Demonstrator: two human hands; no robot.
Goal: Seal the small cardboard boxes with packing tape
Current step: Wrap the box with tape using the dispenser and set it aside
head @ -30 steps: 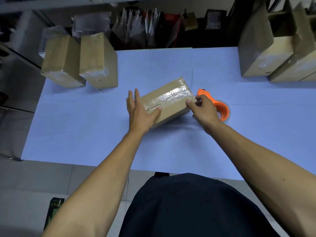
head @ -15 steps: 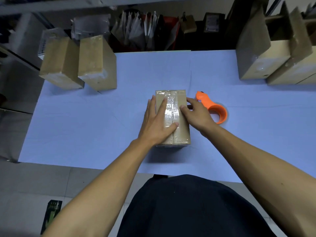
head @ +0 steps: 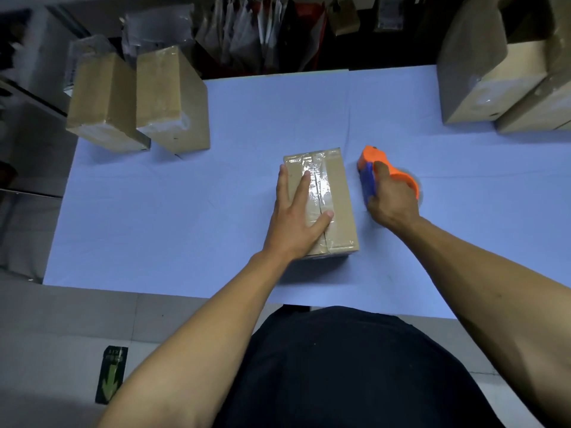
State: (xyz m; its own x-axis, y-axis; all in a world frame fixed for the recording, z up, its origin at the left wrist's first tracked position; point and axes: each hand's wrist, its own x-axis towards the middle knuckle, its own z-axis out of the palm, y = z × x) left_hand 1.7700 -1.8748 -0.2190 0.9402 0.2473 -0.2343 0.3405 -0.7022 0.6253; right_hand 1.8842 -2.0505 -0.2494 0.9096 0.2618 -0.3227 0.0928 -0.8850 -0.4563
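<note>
Brown cardboard makes up the small box (head: 333, 196) that sits in the middle of the desk with the light blue cover (head: 216, 211). Shiny clear packing tape (head: 318, 180) runs down the middle of its top, over the line where the flaps meet. The left hand (head: 298, 217) lies flat on the box with its fingers spread out, so its grip is loose and it presses down but does not hold anything. The right hand (head: 391, 199) is just beside the box, on its right side. Its grip is closed around the orange and blue plastic tape dispenser (head: 375, 168), which rests on the desk and does not touch the box. 2 more brown cardboard boxes (head: 139, 100) stand side by side at the far left corner of the desk, with shiny tape on them. Bigger cardboard boxes (head: 494, 72) stand at the far right corner. Papers and bags (head: 253, 32) hang in the dark behind the desk. A dark sign with a green arrow (head: 112, 375) lies on the grey floor.
</note>
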